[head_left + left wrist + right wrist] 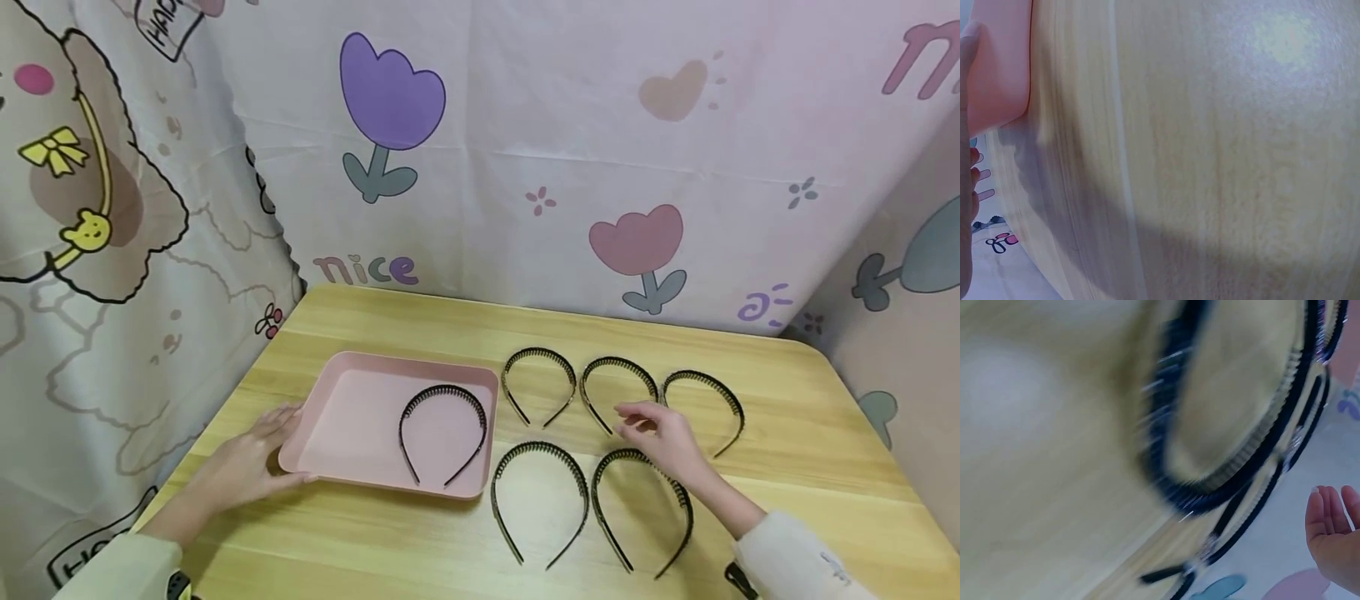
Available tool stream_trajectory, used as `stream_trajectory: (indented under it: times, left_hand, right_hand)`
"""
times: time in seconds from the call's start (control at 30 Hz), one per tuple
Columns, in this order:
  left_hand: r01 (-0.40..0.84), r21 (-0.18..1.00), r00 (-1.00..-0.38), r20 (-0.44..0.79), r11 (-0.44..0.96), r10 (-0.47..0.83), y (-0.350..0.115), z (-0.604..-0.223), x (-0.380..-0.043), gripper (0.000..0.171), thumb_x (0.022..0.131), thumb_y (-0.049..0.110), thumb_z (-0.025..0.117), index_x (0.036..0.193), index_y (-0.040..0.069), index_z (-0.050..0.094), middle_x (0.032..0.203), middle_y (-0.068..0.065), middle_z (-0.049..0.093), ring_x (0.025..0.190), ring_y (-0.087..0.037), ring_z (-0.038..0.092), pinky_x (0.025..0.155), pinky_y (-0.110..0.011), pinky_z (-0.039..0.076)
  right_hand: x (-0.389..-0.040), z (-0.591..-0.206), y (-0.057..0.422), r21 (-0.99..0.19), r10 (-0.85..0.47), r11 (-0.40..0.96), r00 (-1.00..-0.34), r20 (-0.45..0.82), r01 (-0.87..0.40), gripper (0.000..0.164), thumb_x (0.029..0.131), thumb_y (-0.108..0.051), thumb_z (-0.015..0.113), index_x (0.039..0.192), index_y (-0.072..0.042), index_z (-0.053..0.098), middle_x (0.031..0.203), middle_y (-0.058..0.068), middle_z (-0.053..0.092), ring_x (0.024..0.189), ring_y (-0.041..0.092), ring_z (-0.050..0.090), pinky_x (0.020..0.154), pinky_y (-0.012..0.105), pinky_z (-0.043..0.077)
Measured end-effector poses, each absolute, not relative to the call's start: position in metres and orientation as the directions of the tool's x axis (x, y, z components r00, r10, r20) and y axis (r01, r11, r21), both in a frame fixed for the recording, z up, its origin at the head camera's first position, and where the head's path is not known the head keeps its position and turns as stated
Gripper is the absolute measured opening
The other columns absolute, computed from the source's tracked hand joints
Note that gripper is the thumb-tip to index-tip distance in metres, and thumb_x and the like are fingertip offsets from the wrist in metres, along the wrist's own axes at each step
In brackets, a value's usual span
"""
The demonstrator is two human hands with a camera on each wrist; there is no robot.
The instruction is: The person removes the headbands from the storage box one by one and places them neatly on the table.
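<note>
My left hand holds a shallow pink tray at its left end, fingers along the side wall and thumb at the front corner. In the left wrist view, part of that hand shows against the tray's wall. A black toothed headband lies inside the tray on the right. My right hand, fingers loosely bent and holding nothing, hovers between the back middle headband and the front right headband. In the right wrist view, the hand is apart from the headbands.
More black headbands lie right of the tray: a back left one, a back right one and a front left one. Everything rests on a wooden table. A printed cloth hangs behind it and along both sides.
</note>
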State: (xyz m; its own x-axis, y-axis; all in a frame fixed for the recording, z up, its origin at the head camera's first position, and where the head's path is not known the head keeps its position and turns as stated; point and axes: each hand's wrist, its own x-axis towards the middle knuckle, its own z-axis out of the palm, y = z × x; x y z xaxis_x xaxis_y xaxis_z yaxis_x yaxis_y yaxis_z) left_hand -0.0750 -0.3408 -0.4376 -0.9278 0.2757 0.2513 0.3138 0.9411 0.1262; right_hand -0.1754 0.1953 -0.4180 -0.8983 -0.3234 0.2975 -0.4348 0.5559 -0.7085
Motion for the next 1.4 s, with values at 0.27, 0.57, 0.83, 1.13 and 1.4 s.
stream_trajectory:
  times: [0.27, 0.57, 0.83, 1.13, 1.4]
  left_hand:
    - [0.313, 0.122, -0.929, 0.243, 0.942, 0.278, -0.34, -0.436, -0.074, 0.089, 0.064, 0.054, 0.076, 0.126, -0.006, 0.053, 0.128, -0.025, 0.053, 0.114, -0.045, 0.051, 0.09, -0.058, 0.047]
    - [0.308, 0.126, -0.935, 0.223, 0.943, 0.276, -0.339, -0.438, -0.076, 0.09, 0.065, 0.055, 0.075, 0.127, -0.006, 0.053, 0.13, -0.026, 0.052, 0.116, -0.045, 0.05, 0.09, -0.058, 0.047]
    - [0.314, 0.121, -0.931, 0.234, 0.942, 0.281, -0.34, -0.435, -0.075, 0.091, 0.064, 0.056, 0.075, 0.126, -0.007, 0.053, 0.13, -0.026, 0.052, 0.117, -0.045, 0.05, 0.089, -0.057, 0.048]
    - [0.314, 0.121, -0.932, 0.228, 0.942, 0.282, -0.341, -0.434, -0.076, 0.091, 0.065, 0.056, 0.075, 0.127, -0.007, 0.052, 0.131, -0.026, 0.051, 0.117, -0.045, 0.049, 0.09, -0.058, 0.047]
    - [0.316, 0.127, -0.93, 0.239, 0.94, 0.28, -0.34, -0.436, -0.076, 0.089, 0.064, 0.054, 0.076, 0.127, -0.005, 0.053, 0.131, -0.026, 0.051, 0.116, -0.045, 0.05, 0.092, -0.058, 0.047]
  right_hand:
    - [-0.18, -0.416, 0.144, -0.769, -0.373, 0.485, -0.894, 0.249, -0.417, 0.027, 0.08, 0.0, 0.068, 0.106, 0.008, 0.065, 0.098, 0.023, 0.068, 0.086, 0.03, 0.066, 0.076, 0.035, 0.058]
    - [-0.187, -0.412, 0.103, -0.817, -0.421, 0.406, -0.877, 0.23, -0.409, 0.034, 0.08, 0.0, 0.067, 0.111, 0.011, 0.061, 0.105, 0.027, 0.065, 0.095, 0.039, 0.063, 0.084, 0.04, 0.056]
    - [-0.194, -0.415, 0.066, -0.858, -0.445, 0.328, -0.866, 0.229, -0.395, 0.035, 0.08, 0.002, 0.067, 0.112, 0.013, 0.06, 0.105, 0.03, 0.064, 0.094, 0.038, 0.064, 0.086, 0.039, 0.055]
    - [-0.198, -0.42, 0.032, -0.856, -0.442, 0.332, -0.867, 0.23, -0.396, 0.033, 0.079, 0.001, 0.067, 0.11, 0.012, 0.061, 0.103, 0.027, 0.066, 0.092, 0.035, 0.066, 0.081, 0.028, 0.057]
    - [-0.207, -0.426, 0.01, -0.865, -0.421, 0.337, -0.881, 0.216, -0.372, 0.028, 0.078, 0.003, 0.068, 0.105, 0.012, 0.064, 0.097, 0.027, 0.067, 0.087, 0.034, 0.067, 0.075, 0.026, 0.058]
